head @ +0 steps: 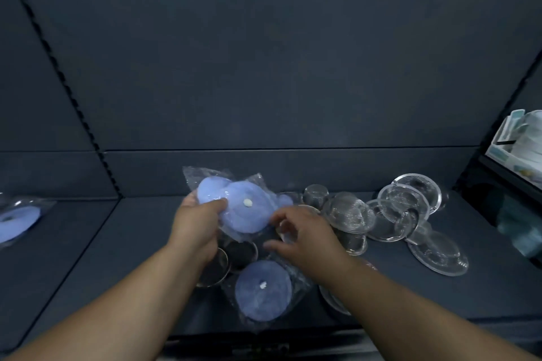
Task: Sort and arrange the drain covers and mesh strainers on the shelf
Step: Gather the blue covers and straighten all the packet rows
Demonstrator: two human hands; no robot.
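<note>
Drain covers [246, 208] – soft, round, pale blue discs with a white dot in the middle, each in a clear crinkled bag – are in the middle of the head view, lifted a little above the dark shelf [484, 258]. The left hand [196, 223] grips them from the left side, with the thumb on top of the plastic. The right hand [302, 234] is just beside their right edge with bent fingers; whether it already pinches the bag cannot be told. The bundle lies between both hands, and the left one carries it.

One more bagged blue cover [262, 290] lies flat nearer to the person, below the hands, and another [17, 223] is far at the left, in the next compartment. The mesh strainers [349, 214] – shiny metal cups and flat rings with fine netting – are in a loose heap to the right, some leaning on each other. The sorting looks only begun, because both kinds are near together.
</note>
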